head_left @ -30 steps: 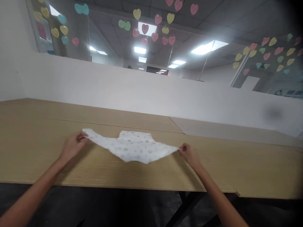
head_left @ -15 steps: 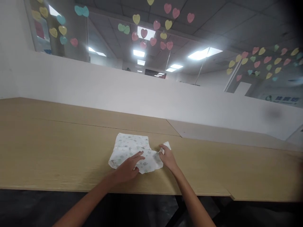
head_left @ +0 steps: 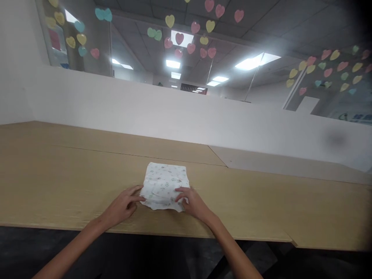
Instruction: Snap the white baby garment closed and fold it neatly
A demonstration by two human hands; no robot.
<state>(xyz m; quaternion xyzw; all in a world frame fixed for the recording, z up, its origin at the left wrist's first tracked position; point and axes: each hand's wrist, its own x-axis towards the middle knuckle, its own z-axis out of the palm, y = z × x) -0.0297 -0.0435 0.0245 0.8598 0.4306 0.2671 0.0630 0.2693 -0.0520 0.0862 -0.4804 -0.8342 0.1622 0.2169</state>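
Observation:
A small white garment [head_left: 165,182] with a faint green print lies folded into a compact rectangle on the wooden table [head_left: 72,182]. My left hand [head_left: 123,205] touches its near left corner with spread fingertips. At the near right edge my right hand [head_left: 192,201] rests with its fingers flat on the cloth. Neither hand lifts the garment; both press it against the tabletop.
A white partition wall [head_left: 186,116] runs along the table's far side. A paler table section [head_left: 276,162] joins at the right. Coloured paper hearts [head_left: 192,37] are stuck on glass above. The table's near edge lies just below my wrists.
A second ago the garment was stretched wide between my two hands. Both sides have since been folded inward, and my hands have come together at its near edge.

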